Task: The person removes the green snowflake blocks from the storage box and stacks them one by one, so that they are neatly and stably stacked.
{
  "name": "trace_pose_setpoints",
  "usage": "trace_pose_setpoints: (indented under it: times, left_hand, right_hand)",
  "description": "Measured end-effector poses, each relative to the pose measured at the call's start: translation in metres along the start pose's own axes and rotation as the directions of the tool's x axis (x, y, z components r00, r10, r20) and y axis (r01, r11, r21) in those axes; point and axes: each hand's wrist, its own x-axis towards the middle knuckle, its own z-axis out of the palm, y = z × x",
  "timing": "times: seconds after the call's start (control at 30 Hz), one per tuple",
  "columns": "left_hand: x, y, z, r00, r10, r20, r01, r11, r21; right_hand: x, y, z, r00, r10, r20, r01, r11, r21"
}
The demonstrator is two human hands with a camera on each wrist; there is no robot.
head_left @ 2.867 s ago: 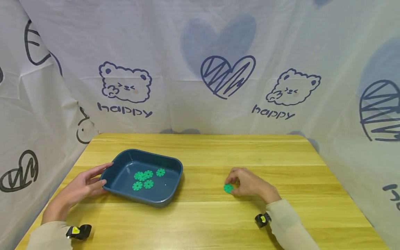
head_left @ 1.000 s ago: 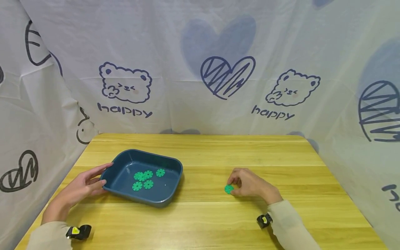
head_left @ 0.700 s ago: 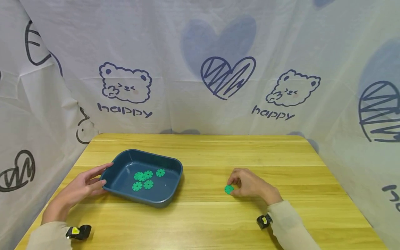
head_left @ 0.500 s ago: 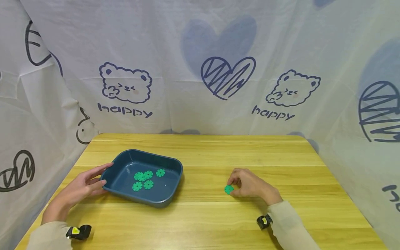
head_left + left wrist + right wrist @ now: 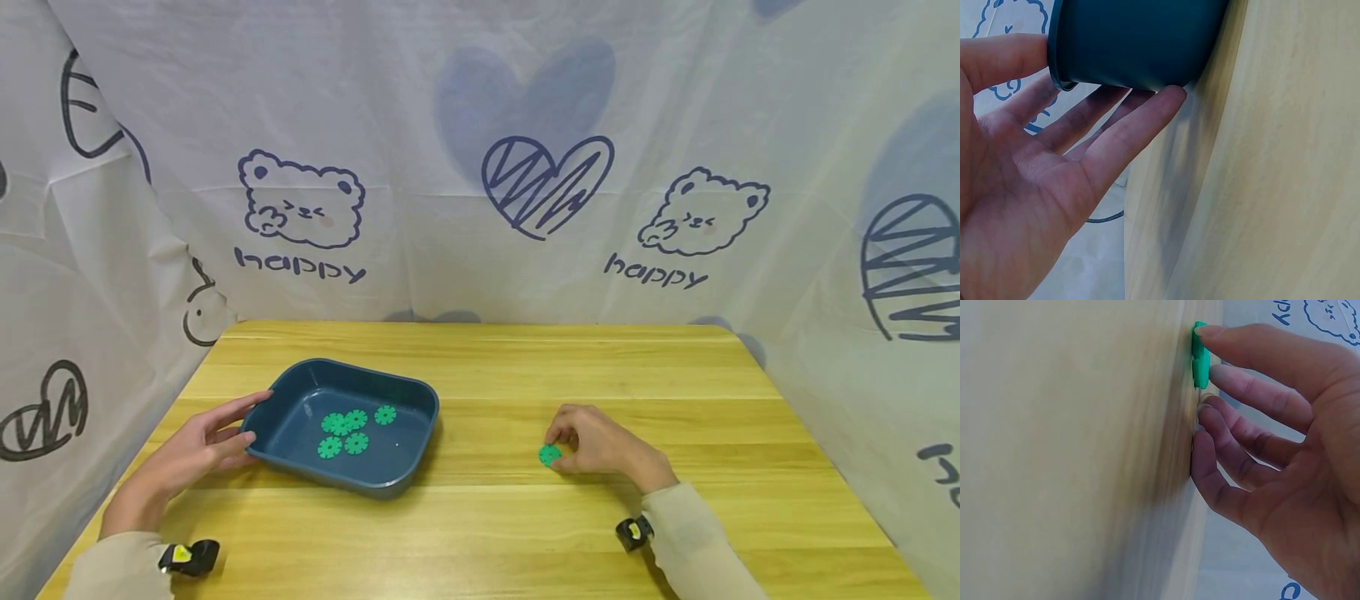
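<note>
A dark blue plastic bin (image 5: 322, 473) stands on the left half of the table. Spread, nearly straight fingers of my left hand (image 5: 191, 446) touch its left end; in the left wrist view the thumb is at the rim and the other fingertips lie against the bin wall (image 5: 1135, 44). Several green notched discs, one of them a disc (image 5: 356, 443) near the middle, lie flat inside, some overlapping. To the right of the bin, my right hand (image 5: 600, 442) pinches another green disc (image 5: 550, 455) between thumb and index finger, low at the tabletop. Its other fingers are bent, tips at the table.
The wooden table (image 5: 480, 533) reaches back to a hanging white cloth (image 5: 450, 258) printed with bears and hearts. More cloth hangs at both sides. A small black device (image 5: 189, 557) is strapped to the left wrist and another black device (image 5: 633, 532) to the right.
Since the earliest frame, my right hand and its disc have shifted very slightly right and nearer. Over the last second both hands and the bin stay put.
</note>
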Motion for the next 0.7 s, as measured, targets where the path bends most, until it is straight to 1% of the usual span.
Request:
trace_pose_setpoints:
  times: [0.23, 0.7]
  left_hand:
    - [0.0007, 0.0002, 0.0003, 1.000, -0.015, -0.003, 0.015, 1.000, 0.019]
    - [0.0007, 0.0013, 0.0003, 1.000, -0.008, 0.011, 0.008, 1.000, 0.001]
  right_hand:
    - [0.0004, 0.0004, 0.0007, 1.000, 0.003, -0.004, -0.003, 1.000, -0.001]
    - [-0.0009, -0.0029, 0.0004, 1.000, -0.014, -0.006, 0.014, 1.000, 0.000]
